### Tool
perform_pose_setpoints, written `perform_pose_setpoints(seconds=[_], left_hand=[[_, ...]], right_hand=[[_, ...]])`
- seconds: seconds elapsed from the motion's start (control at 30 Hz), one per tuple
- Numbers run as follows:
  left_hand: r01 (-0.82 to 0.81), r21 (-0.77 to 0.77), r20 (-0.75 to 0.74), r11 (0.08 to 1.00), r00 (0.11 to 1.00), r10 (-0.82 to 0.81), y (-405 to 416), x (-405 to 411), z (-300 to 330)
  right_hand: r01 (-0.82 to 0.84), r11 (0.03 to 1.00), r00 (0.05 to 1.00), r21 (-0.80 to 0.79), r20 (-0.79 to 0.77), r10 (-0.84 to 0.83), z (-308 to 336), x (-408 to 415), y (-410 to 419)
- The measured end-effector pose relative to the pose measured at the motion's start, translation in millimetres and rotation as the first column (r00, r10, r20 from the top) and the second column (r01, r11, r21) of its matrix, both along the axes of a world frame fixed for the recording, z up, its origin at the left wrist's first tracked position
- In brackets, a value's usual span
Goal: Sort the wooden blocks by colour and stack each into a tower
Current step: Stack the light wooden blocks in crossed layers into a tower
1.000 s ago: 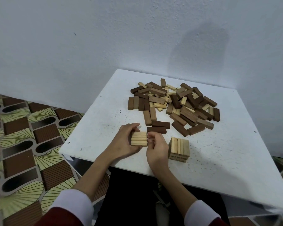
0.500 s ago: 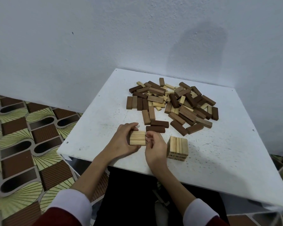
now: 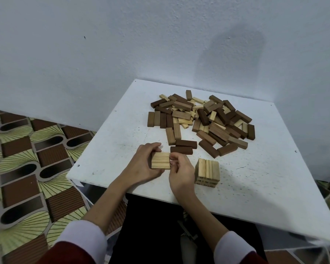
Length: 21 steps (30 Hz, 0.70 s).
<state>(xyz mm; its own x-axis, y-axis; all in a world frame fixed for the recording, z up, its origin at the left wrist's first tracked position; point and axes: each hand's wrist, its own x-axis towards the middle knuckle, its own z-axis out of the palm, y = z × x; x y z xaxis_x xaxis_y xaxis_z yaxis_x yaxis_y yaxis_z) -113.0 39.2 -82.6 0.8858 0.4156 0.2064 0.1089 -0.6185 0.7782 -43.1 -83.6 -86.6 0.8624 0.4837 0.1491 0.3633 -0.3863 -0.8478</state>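
The left hand curls round the left end of a row of pale blocks, thumb over the far edge, fingers wrapped at the near side. The right hand pinches the row's right end with bent fingertips, so the row is squeezed between both hands just above or on the table; which of the two I cannot quite tell from this angle. The blocks in the row lie with their long axes running left to right.

Just right of the right hand stands the pale tower, its top layer running away from the person, crosswise to the held row. That is the relation the next move seems to turn on: the row has to travel rightward past the right hand and land square on the tower, the right hand being the nearer.

Beyond the hands, two dark blocks lie side by side, and further right and away sits the mixed pile.

Compared with a second ago, the grip and the row look almost unchanged; only the view has shifted slightly.
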Motion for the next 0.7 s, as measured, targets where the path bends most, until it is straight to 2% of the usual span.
perform_pose_setpoints(seconds=[0.3, 0.47, 0.57, 0.7], left_hand=[[-0.033, -0.011, 0.005, 0.999, 0.999, 0.033, -2.2, -0.2, 1.0], [-0.078, -0.129, -0.015, 0.989, 0.997, 0.076, -1.7, -0.6, 6.9], [-0.105, -0.233, -0.036, 0.967, 0.994, 0.100, -0.2, 1.0, 17.6], [-0.070, -0.266, 0.037, 0.961, 0.996, 0.083, 0.3, 3.5, 43.7]], right_hand=[[-0.002, 1.000, 1.000, 0.004, 0.017, 0.002, 0.8, 0.0, -0.8], [-0.032, 0.999, 0.999, -0.027, 0.009, 0.033, 4.2, -1.2, 2.1], [-0.047, 0.998, 0.997, 0.032, -0.067, 0.049, 16.9, -1.9, 3.2], [-0.179, 0.981, 0.978, 0.072, -0.091, 0.185, 46.6, 5.2, -4.0]])
